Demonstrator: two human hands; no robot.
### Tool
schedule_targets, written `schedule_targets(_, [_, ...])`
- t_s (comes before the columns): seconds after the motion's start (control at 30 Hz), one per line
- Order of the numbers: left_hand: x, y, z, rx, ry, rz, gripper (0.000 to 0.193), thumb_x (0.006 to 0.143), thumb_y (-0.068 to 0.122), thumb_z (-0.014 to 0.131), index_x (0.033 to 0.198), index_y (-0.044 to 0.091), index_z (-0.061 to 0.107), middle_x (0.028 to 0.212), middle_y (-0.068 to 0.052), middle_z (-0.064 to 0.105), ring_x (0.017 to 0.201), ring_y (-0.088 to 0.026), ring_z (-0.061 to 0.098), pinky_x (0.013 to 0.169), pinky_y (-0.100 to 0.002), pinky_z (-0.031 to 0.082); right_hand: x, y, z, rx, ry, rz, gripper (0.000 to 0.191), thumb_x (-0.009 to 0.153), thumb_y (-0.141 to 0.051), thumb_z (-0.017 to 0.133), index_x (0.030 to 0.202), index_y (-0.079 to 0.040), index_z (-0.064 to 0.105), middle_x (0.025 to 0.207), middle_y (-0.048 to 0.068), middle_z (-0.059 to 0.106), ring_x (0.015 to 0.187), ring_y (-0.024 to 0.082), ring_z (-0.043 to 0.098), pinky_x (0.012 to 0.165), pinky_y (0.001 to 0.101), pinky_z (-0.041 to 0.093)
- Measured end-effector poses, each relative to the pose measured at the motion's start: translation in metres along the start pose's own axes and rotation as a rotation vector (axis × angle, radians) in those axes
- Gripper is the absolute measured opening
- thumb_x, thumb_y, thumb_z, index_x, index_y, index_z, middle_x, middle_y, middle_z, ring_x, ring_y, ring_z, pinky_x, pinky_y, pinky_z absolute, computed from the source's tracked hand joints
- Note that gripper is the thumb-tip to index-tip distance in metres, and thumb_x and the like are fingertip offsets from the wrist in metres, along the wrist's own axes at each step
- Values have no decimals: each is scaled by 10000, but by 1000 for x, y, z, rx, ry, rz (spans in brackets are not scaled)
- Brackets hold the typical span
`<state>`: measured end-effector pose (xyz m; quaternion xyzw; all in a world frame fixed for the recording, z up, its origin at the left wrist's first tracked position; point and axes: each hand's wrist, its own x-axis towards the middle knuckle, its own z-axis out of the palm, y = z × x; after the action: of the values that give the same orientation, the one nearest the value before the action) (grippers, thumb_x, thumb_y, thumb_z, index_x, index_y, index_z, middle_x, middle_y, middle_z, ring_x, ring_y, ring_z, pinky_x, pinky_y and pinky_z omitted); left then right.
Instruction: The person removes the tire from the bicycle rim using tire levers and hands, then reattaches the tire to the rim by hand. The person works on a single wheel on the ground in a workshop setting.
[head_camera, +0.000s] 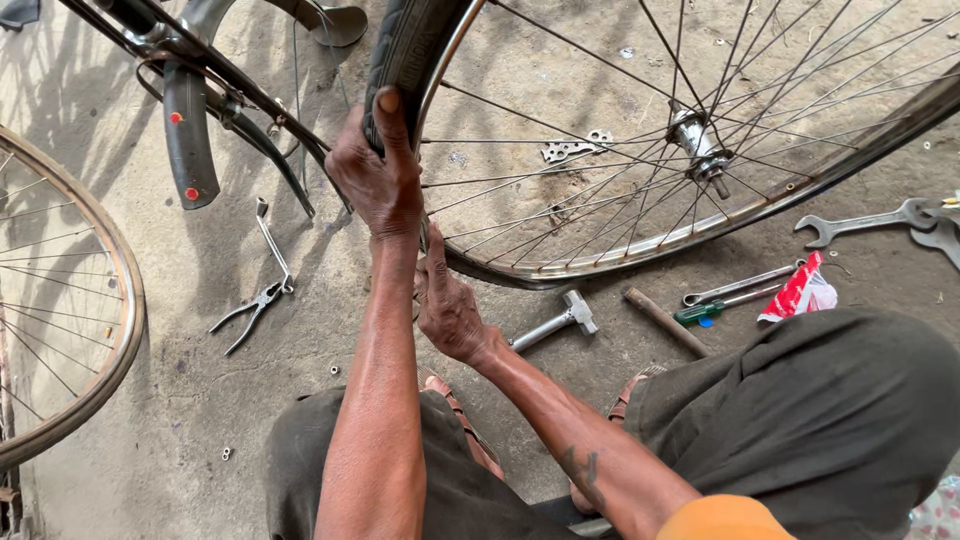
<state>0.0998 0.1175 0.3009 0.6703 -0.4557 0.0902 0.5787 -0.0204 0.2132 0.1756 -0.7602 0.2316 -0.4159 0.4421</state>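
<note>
Okay, left edge of frame: a bare second wheel rim (95, 300) with spokes, lying on the concrete floor (200, 420). Upper left: a dark mudguard (187, 140) with red reflector dots, hanging off frame tubing. Below it, open pliers (250, 312) on the floor, left of centre. Centre: left hand (378, 175) clamped on the black tyre (405, 50) of the bicycle wheel, thumb up over the tread, fingers wrapped behind. Right hand (450, 305) just below it, fingers extended flat against the wheel rim (600, 255), not closed on anything. Wheel fills upper centre to upper right, hub (695, 140) right of centre. Lower centre-right floor: small hammer (560, 320), wooden handle (665, 322), screwdriver (715, 305), red-white packet (800, 290). Right edge: open-end spanners (870, 222).
</note>
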Motion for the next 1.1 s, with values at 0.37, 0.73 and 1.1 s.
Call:
schedule_targets(0.37, [-1,-6,0,8,-22,-80,745,1017,751,358,739,97,581,544,-43,531,435,-91,592,387,-312,499,4,-40,13,210,89,57,1038,996,-49,557,1637,-221,-241,1014,152,679,854,191,702,752,337,604])
schedule_targets(0.73, [-8,8,-9,-38,-38,17,745,1046,735,376,897,63,662,655,-10,623,512,-73,671,480,-285,573,84,29,-162,-467,-995,-125,565,1095,-212,456,1619,-208,244,664,40,604,507,107,502,533,273,551])
schedule_targets(1.1, [-14,4,-13,-62,-9,52,720,1065,708,391,893,54,638,735,-12,654,534,-79,652,443,-272,531,142,-11,-162,-403,-1234,-165,334,1019,-180,400,1307,-94,546,552,65,480,469,198,457,517,441,444])
